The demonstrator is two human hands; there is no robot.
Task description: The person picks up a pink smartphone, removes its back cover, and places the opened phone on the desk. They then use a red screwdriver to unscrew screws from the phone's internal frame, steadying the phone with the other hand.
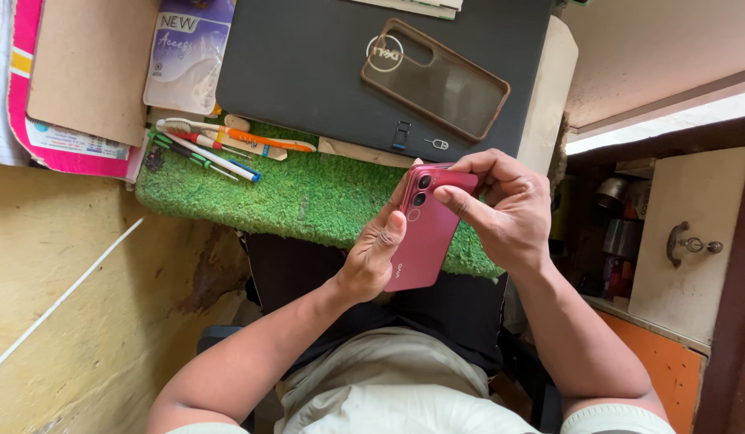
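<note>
A dark red smartphone (427, 233) is held back side up over the near edge of a green artificial-grass mat (300, 197). My left hand (375, 255) grips its left edge, thumb on the back. My right hand (505, 207) holds the top right, its fingers curled over the top edge near the camera lenses. A clear phone case with a brown rim (436, 79) lies on a closed dark laptop (308, 72) beyond the mat. A small SIM tray (401, 135) and an ejector pin (438, 144) rest on the laptop's near edge.
Several screwdrivers, a toothbrush and other small tools (212, 145) lie at the mat's far left. Papers and a pink packet (75, 88) are stacked at the left. A cabinet door with a metal handle (689, 241) stands at the right, tape rolls (621, 233) inside.
</note>
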